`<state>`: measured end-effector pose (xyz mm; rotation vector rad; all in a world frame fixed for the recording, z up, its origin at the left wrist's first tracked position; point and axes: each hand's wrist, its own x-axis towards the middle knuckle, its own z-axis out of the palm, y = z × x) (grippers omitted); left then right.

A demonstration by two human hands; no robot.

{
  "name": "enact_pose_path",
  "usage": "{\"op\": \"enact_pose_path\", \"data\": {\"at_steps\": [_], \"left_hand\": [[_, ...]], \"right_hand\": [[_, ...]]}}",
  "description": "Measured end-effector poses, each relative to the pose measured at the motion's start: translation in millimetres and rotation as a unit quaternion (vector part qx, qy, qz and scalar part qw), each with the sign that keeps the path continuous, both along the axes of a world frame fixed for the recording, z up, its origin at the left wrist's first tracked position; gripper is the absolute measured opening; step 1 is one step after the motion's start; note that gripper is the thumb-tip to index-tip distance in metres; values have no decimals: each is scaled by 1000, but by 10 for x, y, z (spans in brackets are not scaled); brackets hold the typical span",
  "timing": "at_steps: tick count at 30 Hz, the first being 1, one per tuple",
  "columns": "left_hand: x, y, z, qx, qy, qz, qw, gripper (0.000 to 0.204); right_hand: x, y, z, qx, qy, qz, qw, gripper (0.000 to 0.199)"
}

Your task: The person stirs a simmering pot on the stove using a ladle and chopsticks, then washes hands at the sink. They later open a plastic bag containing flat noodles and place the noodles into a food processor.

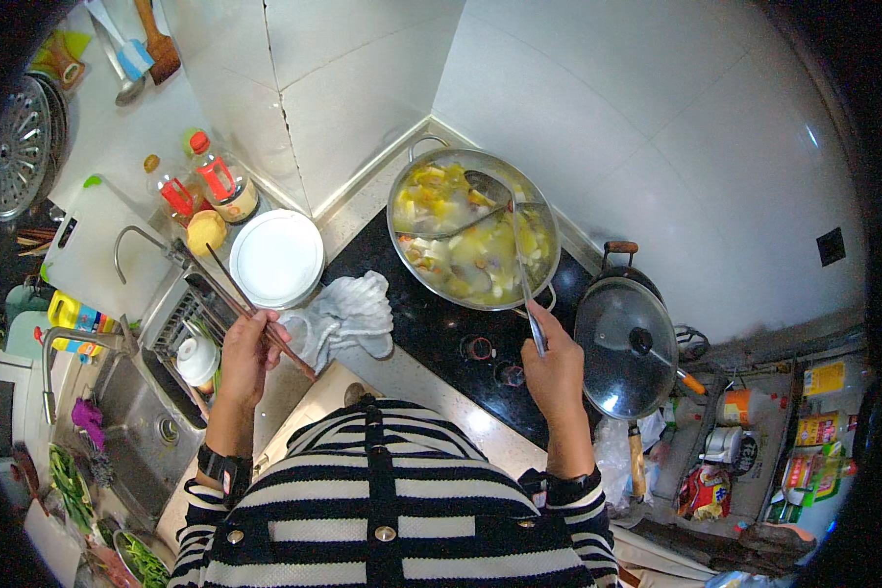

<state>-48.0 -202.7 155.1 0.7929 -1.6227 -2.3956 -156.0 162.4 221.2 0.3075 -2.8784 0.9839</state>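
My right hand (556,363) is closed round the handle of a metal ladle (520,250). The ladle's bowl dips into a wide steel pot (482,305) with a curved divider (451,234). Cloudy broth with yellow and white pieces fills both sides, and some steam blurs it. Dark brown chopsticks (298,361) are gripped in my left hand (250,359), held slanting over the counter, apart from the pot. Beside that hand lie a crumpled grey-white cloth (358,314) and a round white dish (276,257).
The pot stands on a black cooktop (431,338) in a tiled corner. Right of it is a glass-lidded pan (625,343). At left are a sink (132,461), a tap (49,377), a white cutting board (108,250) and sauce bottles (227,186). A cluttered rack (745,451) stands at right.
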Motion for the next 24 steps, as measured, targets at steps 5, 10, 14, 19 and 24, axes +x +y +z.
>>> {"op": "enact_pose_path", "data": {"at_steps": [5, 10, 14, 19, 24], "left_hand": [[127, -94, -49, -14, -15, 22, 1000, 22], [194, -147, -105, -4, -19, 28, 999, 23], [108, -143, -94, -4, -12, 20, 1000, 22], [-40, -54, -70, 5, 11, -7, 1000, 21], [-56, -27, -63, 9, -1, -17, 1000, 21]], "right_hand": [[9, -85, 25, -54, -38, -1, 998, 46], [278, 102, 209, -156, -119, -11, 980, 50], [431, 263, 213, -154, -209, -49, 964, 46], [461, 277, -7, -198, -239, -34, 950, 47], [326, 234, 72, -218, -345, -45, 912, 49]]}}
